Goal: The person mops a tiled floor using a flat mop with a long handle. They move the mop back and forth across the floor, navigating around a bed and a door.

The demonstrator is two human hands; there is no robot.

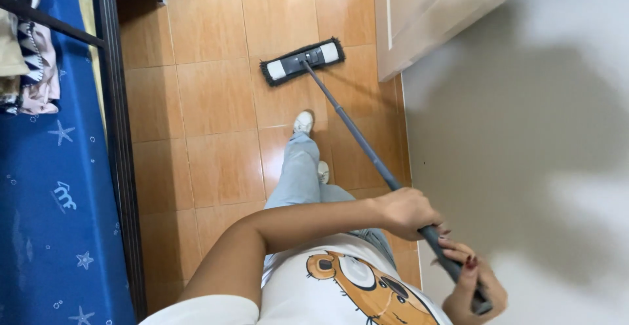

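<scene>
A flat mop with a grey and white head (303, 61) edged in black fringe rests on the orange-brown tiled floor (209, 102) ahead of my feet. Its grey handle (354, 132) slants back toward me. My left hand (407, 211) reaches across my body and is shut around the handle. Closer to me, my right hand (475, 286) grips the handle's end, red-painted nails showing. My white shoes (303, 122) and light jeans stand just behind the mop head.
A bed with a blue star-patterned sheet (52, 187) and a black metal frame (121, 148) runs along the left. Folded clothes (29, 63) hang at the top left. A white wall (524, 135) and a cream door (426, 10) close off the right.
</scene>
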